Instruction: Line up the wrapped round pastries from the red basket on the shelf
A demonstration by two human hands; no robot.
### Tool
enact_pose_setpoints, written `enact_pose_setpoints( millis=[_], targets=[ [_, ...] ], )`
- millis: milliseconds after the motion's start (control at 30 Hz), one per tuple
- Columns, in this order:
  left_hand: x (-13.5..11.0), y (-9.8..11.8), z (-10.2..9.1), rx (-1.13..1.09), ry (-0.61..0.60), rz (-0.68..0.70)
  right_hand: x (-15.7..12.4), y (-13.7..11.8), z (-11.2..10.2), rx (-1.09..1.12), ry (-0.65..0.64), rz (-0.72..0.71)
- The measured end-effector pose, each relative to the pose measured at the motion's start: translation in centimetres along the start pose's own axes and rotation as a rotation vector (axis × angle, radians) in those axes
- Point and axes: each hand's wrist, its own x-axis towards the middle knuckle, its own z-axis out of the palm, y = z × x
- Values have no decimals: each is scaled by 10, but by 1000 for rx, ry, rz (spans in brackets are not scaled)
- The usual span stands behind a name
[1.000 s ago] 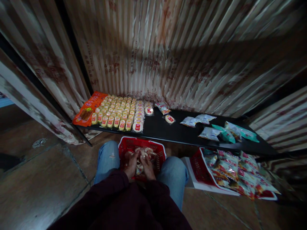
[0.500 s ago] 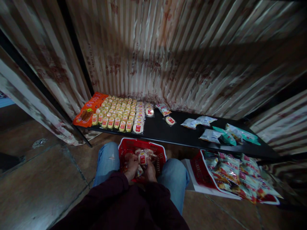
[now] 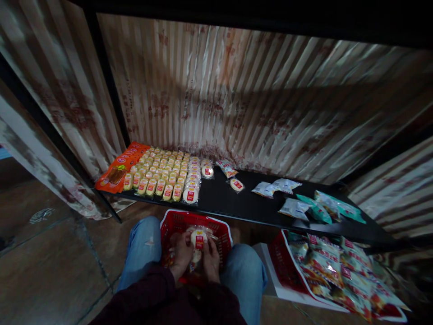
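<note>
Between my two hands is a round white pastry (image 3: pixel 198 238) in clear wrap with a red label. My left hand (image 3: pixel 183 253) grips its left side with curled fingers, and my right hand (image 3: pixel 210 258) grips its right side. Both are over a red basket (image 3: pixel 221 220) between my knees, which holds more wrapped pieces, partly hidden by my hands. On the black shelf (image 3: pixel 223 205) ahead, a row of similar round wrapped pastries (image 3: pixel 191 195) stands beside several rows of small yellow wrapped cakes (image 3: pixel 160 187).
An orange snack bag (image 3: pixel 118 169) lies at the shelf's left end. A loose round pastry (image 3: pixel 237 184), a printed packet (image 3: pixel 227 168), white packets (image 3: pixel 294 208) and green packets (image 3: pixel 316 209) lie further right. A second red basket (image 3: pixel 289 257) full of snack bags stands at the right below the shelf.
The view has tilted up, so the shelf and basket sit lower and a dark upper bar shows. Both hands still hold the pastry, its label now facing up more plainly.
</note>
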Motion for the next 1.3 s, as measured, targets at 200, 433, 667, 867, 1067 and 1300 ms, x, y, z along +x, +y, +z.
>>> enact_pose_setpoints(
  millis=[200, 433, 667, 867, 1067, 1300],
  targets=[
    [4, 17, 7, 122, 0, 97, 9, -25, 0, -87, 110, -69],
    [13, 42, 18, -9, -56, 95, 25, -42, 0, -26, 75, -68],
    [17, 67, 25, -40, -56, 207, 46, -55, 2, -50, 106, -115],
    [27, 86, 33, 71, -32, 264, 68, -70, 3, -129, 135, -169],
    [45, 92, 47, 141, -39, 306, 94, -72, 8, -144, 193, -222],
    [57, 106, 62, 274, -43, 351, 114, -93, 12, -156, 192, -311]
  ],
)
